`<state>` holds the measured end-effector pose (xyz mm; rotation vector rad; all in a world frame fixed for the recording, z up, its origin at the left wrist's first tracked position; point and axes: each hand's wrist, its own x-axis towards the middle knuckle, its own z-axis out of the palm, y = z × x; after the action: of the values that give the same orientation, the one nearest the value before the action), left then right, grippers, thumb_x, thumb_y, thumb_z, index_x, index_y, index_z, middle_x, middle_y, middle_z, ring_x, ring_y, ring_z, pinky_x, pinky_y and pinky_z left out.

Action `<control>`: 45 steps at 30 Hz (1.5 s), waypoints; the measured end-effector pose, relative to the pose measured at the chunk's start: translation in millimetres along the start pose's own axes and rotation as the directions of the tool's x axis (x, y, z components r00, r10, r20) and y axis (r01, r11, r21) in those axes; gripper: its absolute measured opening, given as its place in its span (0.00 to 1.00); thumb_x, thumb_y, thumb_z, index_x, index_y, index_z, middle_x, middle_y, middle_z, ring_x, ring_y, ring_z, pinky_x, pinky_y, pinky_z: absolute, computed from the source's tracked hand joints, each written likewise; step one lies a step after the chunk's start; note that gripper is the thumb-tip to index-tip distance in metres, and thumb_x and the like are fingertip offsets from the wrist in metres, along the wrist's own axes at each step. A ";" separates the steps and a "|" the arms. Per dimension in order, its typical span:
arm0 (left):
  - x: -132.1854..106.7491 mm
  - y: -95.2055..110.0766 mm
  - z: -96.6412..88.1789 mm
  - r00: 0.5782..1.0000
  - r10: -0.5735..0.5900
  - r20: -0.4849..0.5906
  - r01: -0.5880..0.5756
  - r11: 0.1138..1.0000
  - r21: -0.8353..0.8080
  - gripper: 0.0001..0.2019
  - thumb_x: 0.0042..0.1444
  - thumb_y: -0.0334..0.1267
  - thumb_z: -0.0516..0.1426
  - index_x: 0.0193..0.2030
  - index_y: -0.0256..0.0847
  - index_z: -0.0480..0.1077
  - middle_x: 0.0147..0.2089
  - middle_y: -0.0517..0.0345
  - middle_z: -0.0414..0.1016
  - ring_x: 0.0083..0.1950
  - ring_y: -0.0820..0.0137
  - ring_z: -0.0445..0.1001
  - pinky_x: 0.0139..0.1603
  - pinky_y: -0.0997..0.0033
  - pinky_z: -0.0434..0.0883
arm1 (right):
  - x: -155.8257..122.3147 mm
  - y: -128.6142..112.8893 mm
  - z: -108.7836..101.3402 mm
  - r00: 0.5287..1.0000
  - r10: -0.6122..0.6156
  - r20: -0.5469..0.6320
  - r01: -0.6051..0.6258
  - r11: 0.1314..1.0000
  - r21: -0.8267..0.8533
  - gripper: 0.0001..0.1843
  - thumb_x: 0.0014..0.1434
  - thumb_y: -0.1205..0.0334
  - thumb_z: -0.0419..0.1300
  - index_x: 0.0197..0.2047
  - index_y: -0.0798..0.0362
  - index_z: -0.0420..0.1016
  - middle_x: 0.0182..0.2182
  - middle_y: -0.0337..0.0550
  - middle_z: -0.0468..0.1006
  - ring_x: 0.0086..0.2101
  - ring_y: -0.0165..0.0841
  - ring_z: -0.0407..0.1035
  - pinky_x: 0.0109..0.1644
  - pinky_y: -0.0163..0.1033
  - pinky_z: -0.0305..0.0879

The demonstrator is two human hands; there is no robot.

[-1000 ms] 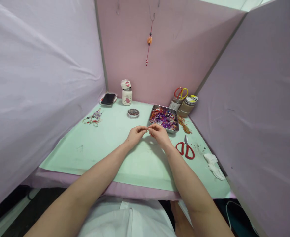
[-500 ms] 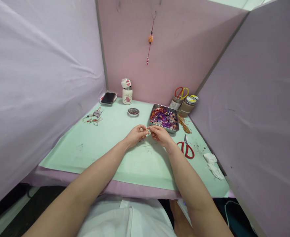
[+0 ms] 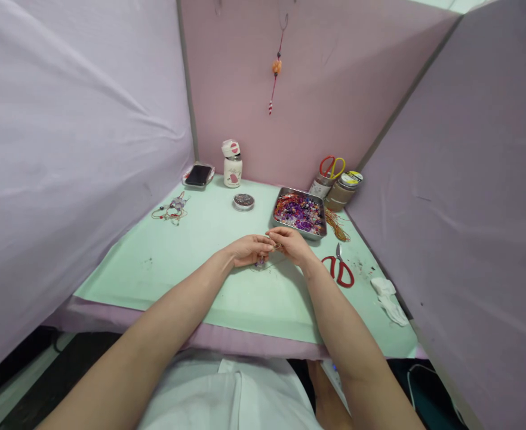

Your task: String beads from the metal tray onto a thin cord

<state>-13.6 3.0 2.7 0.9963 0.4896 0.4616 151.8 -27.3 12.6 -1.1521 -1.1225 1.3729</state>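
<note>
My left hand (image 3: 251, 249) and my right hand (image 3: 289, 243) meet over the middle of the table, fingertips almost touching. Both are closed in a pinch on a thin tan cord (image 3: 277, 246), which loops between them. Small purple beads (image 3: 260, 263) hang under my left fingers, close to the tabletop; how they are fixed to the cord is hidden. Just behind my right hand sits a metal tray (image 3: 315, 234) full of mixed beads and threads. Red-handled scissors (image 3: 344, 275) lie to the right of my right forearm.
On the green table (image 3: 191, 275) stand a round tin (image 3: 243, 202), a white bottle (image 3: 233, 172), a phone (image 3: 199, 175) and jars (image 3: 342, 190), one holding scissors. Beaded cords (image 3: 173, 209) lie left, a cord bundle (image 3: 338, 226) and white tissue (image 3: 388, 300) right. A beaded string (image 3: 276, 67) hangs behind.
My left hand has turned and lowered slightly, its fingers now stretching towards the right hand. The cord loop between the hands shows more plainly. The view has shifted a little.
</note>
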 end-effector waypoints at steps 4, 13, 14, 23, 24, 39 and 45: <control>2.8 -2.2 -0.7 0.998 0.045 -0.053 -0.045 0.999 0.000 0.15 0.38 0.35 0.69 0.33 0.35 0.72 0.27 0.61 0.71 0.24 0.79 0.66 0.30 0.73 0.64 | -0.4 -0.5 1.8 0.999 -0.020 -0.041 0.020 1.000 0.003 0.19 0.42 0.48 0.70 0.34 0.52 0.77 0.25 0.35 0.71 0.24 0.25 0.62 0.28 0.34 0.57; 6.7 -2.4 6.6 0.903 0.269 -0.335 -0.256 0.963 0.082 0.13 0.38 0.37 0.67 0.30 0.35 0.71 0.25 0.61 0.70 0.23 0.80 0.62 0.27 0.75 0.58 | 1.1 3.4 3.4 0.985 -0.148 -0.086 0.128 0.971 -0.204 0.19 0.44 0.47 0.68 0.26 0.52 0.69 0.18 0.33 0.65 0.20 0.25 0.55 0.25 0.34 0.49; 6.7 -2.3 7.4 0.898 0.274 -0.344 -0.264 0.962 0.075 0.13 0.38 0.37 0.67 0.30 0.35 0.71 0.26 0.61 0.71 0.23 0.80 0.62 0.27 0.74 0.58 | 1.3 4.2 3.5 0.983 -0.157 -0.098 0.136 0.972 -0.193 0.18 0.44 0.47 0.68 0.25 0.52 0.69 0.17 0.33 0.64 0.20 0.25 0.55 0.25 0.34 0.49; 8.9 -3.1 11.0 0.864 0.293 -0.410 -0.320 0.947 0.002 0.12 0.39 0.34 0.66 0.28 0.35 0.67 0.27 0.59 0.71 0.24 0.80 0.64 0.28 0.75 0.59 | 1.0 4.8 4.3 0.993 -0.034 -0.109 0.030 0.999 -0.034 0.22 0.41 0.45 0.69 0.24 0.52 0.67 0.18 0.33 0.63 0.20 0.24 0.54 0.25 0.35 0.50; 8.9 -3.3 11.3 0.865 0.292 -0.408 -0.319 0.948 0.001 0.12 0.40 0.34 0.66 0.28 0.35 0.66 0.27 0.59 0.71 0.24 0.80 0.63 0.27 0.75 0.59 | 1.0 4.6 4.4 0.994 -0.023 -0.109 0.020 0.999 -0.032 0.22 0.41 0.44 0.69 0.23 0.52 0.67 0.18 0.33 0.63 0.20 0.24 0.54 0.25 0.35 0.50; 8.9 -4.7 10.1 0.833 0.331 -0.444 -0.300 0.943 0.140 0.19 0.40 0.34 0.65 0.38 0.38 0.64 0.27 0.63 0.70 0.23 0.80 0.62 0.26 0.76 0.57 | 0.7 5.0 4.3 0.996 -0.009 -0.093 0.002 0.997 -0.082 0.24 0.40 0.41 0.68 0.24 0.52 0.66 0.19 0.34 0.64 0.20 0.25 0.54 0.25 0.35 0.51; 9.8 -6.8 11.9 0.803 0.370 -0.468 -0.268 0.924 0.271 0.18 0.42 0.33 0.63 0.40 0.39 0.62 0.28 0.63 0.72 0.25 0.79 0.64 0.28 0.77 0.58 | -1.8 1.7 5.3 0.986 -0.113 -0.122 0.069 0.945 -0.319 0.23 0.44 0.40 0.65 0.25 0.52 0.68 0.16 0.34 0.63 0.20 0.26 0.53 0.24 0.35 0.48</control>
<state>2.2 -2.5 0.4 1.1499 0.8628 1.0197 146.4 -29.6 11.7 -1.3814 -1.3066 1.0486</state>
